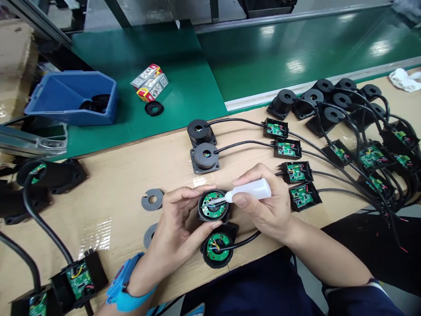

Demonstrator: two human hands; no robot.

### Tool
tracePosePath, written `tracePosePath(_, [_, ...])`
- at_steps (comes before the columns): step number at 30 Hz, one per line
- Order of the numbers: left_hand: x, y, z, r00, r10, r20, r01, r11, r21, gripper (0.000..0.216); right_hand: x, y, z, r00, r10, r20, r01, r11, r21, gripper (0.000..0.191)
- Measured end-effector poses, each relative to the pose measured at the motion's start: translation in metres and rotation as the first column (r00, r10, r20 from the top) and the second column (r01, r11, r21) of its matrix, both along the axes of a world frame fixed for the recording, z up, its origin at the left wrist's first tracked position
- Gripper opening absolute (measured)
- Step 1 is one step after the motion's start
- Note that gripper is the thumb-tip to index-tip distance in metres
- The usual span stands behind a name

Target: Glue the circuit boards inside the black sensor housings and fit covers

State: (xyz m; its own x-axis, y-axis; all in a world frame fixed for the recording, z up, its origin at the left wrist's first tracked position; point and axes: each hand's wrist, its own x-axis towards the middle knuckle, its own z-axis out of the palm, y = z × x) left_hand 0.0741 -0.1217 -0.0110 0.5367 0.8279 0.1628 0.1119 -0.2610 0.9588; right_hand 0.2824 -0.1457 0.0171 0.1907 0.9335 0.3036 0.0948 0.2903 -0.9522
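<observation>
My left hand [177,228] grips a round black housing [213,206] with a green circuit board inside, holding it just above the wooden bench. My right hand [263,206] is closed on a small white squeeze bottle [251,192], and its nozzle tip touches the board in that housing. A second open housing [217,250] with a green board and coloured wires lies just below, near the bench edge. Its black cable runs off to the right under my right hand.
Two capped black housings [202,147] with cables lead to open black boxes [287,149] holding green boards. Several more units crowd the right side. Grey washers [152,199] lie left of my hands. A blue bin [74,96] and a small carton [149,82] sit on the green belt.
</observation>
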Motion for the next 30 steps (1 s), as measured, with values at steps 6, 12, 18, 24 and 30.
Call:
tracePosePath(6, [0.002, 0.000, 0.000, 1.000, 0.000, -0.004, 0.000, 1.000, -0.004, 0.056, 0.002, 0.001, 0.000, 1.000, 0.011, 0.004, -0.011, 1.000, -0.003, 0.023])
tracePosePath(12, [0.000, -0.001, 0.000, 1.000, -0.024, 0.003, 0.024, 0.999, -0.028, 0.059, 0.000, -0.001, -0.003, 0.998, -0.051, 0.023, 0.051, 0.999, 0.002, 0.021])
tracePosePath(18, [0.000, 0.006, -0.010, 1.000, -0.025, -0.002, 0.025, 1.000, -0.017, 0.058, 0.009, -0.002, -0.008, 0.992, -0.112, -0.063, 0.108, 0.992, -0.067, 0.021])
tracePosePath(24, [-0.004, 0.019, -0.001, 0.976, -0.065, -0.207, 0.070, 0.997, 0.015, 0.057, 0.022, 0.006, -0.013, 0.872, -0.257, -0.417, 0.169, 0.957, -0.237, 0.033])
tracePosePath(30, [-0.067, 0.009, 0.053, 0.866, 0.344, -0.363, -0.104, 0.833, 0.543, 0.029, 0.032, 0.034, 0.011, 0.937, -0.089, -0.339, 0.008, 0.972, -0.235, 0.040])
